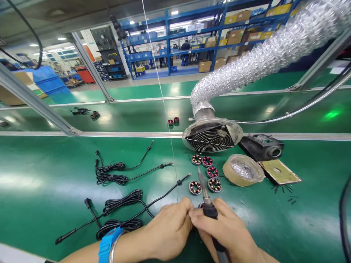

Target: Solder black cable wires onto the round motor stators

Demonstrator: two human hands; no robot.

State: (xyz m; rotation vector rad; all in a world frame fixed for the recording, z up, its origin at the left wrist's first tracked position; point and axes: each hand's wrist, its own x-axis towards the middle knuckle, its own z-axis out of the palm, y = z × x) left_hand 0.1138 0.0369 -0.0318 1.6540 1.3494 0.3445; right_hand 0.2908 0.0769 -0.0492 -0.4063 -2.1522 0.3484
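Right hand tight around soldering iron, left hand curled, hold unclear; green bench below, blue shelving beyond.

Beyond the glossy green counter, tall blue shelving holds cardboard boxes and blue bins. A red cabinet stands to the left, green flooring spans the aisle, and ceiling lights shine overhead.

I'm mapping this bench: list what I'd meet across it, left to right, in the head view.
Black cable connector, black cable coils, left hand, soldering iron tip, round container, yellow pad, black cable at the right edge.
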